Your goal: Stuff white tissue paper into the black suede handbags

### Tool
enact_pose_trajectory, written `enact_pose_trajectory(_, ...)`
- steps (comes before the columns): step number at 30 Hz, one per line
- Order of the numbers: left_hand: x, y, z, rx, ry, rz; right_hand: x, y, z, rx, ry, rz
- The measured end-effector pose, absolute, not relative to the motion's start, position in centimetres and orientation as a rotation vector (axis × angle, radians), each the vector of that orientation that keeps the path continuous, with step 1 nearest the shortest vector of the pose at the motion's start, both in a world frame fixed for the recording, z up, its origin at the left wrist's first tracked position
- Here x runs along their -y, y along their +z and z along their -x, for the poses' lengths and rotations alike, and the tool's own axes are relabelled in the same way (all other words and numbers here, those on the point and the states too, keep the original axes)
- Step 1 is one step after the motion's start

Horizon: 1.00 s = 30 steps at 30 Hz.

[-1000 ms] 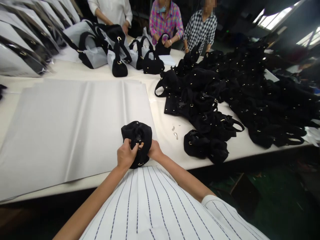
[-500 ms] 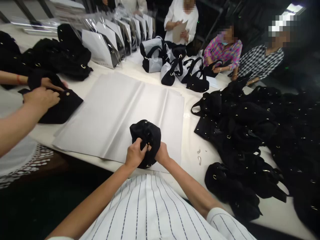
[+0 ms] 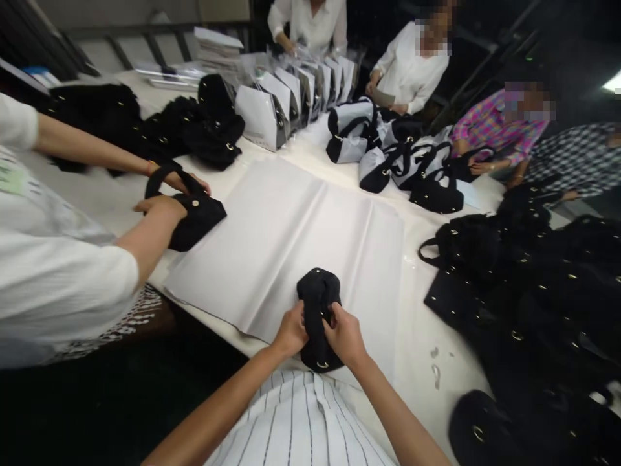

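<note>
A small black fabric bag (image 3: 317, 304) with gold rings stands on the near edge of a stack of white tissue paper (image 3: 291, 226). My left hand (image 3: 291, 331) grips its left side and my right hand (image 3: 345, 335) grips its right side, squeezing it narrow between them. Both of my forearms reach in from the bottom of the view over my striped shirt.
A co-worker on my left holds another black bag (image 3: 194, 210) with both hands. A big pile of black bags (image 3: 533, 278) fills the right. Stuffed bags (image 3: 388, 162) and bagged ones in clear wrap (image 3: 286, 97) stand at the back, where other people work.
My view has swung left, bringing the co-worker on my left further in. My hands now press the bag from both sides and it looks narrower than before.
</note>
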State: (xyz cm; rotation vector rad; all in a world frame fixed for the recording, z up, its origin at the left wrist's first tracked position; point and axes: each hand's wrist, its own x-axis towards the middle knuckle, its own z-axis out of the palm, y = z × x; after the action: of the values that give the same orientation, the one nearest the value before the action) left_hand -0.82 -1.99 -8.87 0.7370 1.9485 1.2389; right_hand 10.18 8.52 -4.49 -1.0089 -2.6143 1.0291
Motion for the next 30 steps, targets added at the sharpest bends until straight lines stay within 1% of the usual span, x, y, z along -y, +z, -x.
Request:
enact_pose_trajectory(3, 1.4, -7.1, 2.8, -1.884, 1.345, -0.669, -8.6, -3.5, -8.8, 2.499, 1.068, 1.045)
enact_pose_trajectory(7, 0.9, -3.1, 6.9, -1.949, 1.473, -0.654, -8.5, 0.3, -5.0, 2.319, 1.036, 1.034)
enact_pose_trajectory(10, 0.9, -0.1, 9.9, -2.006, 1.588, -0.672, -8.7, 3.4, -1.2, 2.314, 0.933, 0.918)
enact_pose_trajectory(13, 0.9, 0.8, 11.8, -2.073, 1.638, -0.625, -9.7, 4.7, 1.8, 2.376, 0.957, 0.789)
enact_pose_trajectory(16, 0.6, -0.6, 12.2, -2.125, 1.648, -0.54, -10.8, 3.9, 3.1, 2.433, 1.089, 0.73)
enact_pose_trajectory(22, 0.7, -4.8, 12.1, -2.062, 1.648, -0.48, -11.7, -0.1, 3.5, 2.56, 1.251, 0.763)
enact_pose_trajectory(27, 1.5, -7.7, 12.7, -1.943, 1.633, -0.486, -11.9, -3.4, 4.2, 2.645, 1.288, 0.758)
enact_pose_trajectory(30, 1.4, -9.2, 13.0, -1.902, 1.632, -0.454, -12.3, -5.2, 4.4, 2.703, 1.243, 0.797)
